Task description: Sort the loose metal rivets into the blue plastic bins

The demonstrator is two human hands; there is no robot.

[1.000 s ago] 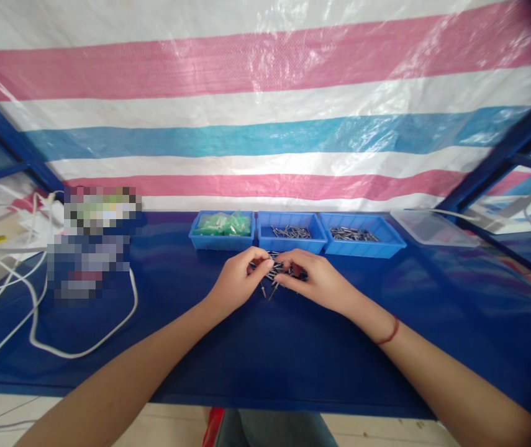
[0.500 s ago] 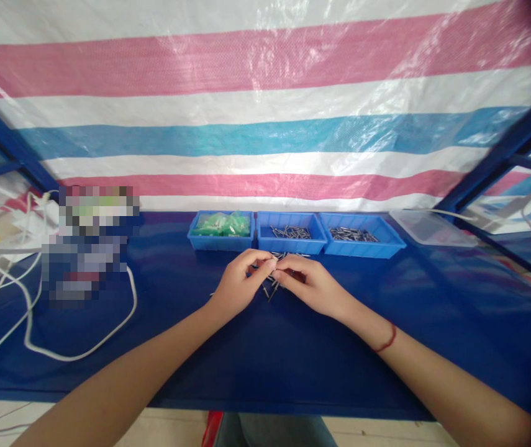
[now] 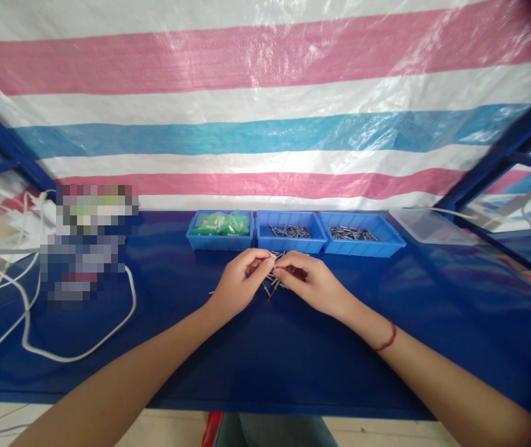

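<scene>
My left hand (image 3: 238, 282) and my right hand (image 3: 309, 280) meet fingertip to fingertip over a small heap of thin metal pins (image 3: 272, 287) on the blue table (image 3: 265, 360). Both hands are pinched, each on a small pin between thumb and fingers. The pinched pieces are too small to make out clearly. Just behind the hands stand three blue trays: the left tray (image 3: 220, 238) holds green plastic parts, the middle tray (image 3: 290, 241) and the right tray (image 3: 362, 243) hold metal pins.
A white cable (image 3: 79, 354) loops over the table's left part beside a blurred-out object (image 3: 86, 242). A clear plastic lid (image 3: 428, 226) lies at the back right. A striped tarp hangs behind the table. Blue frame bars run down both sides.
My right hand has shifted slightly left toward my left hand, so the fingertips now meet. The view has drifted a little.
</scene>
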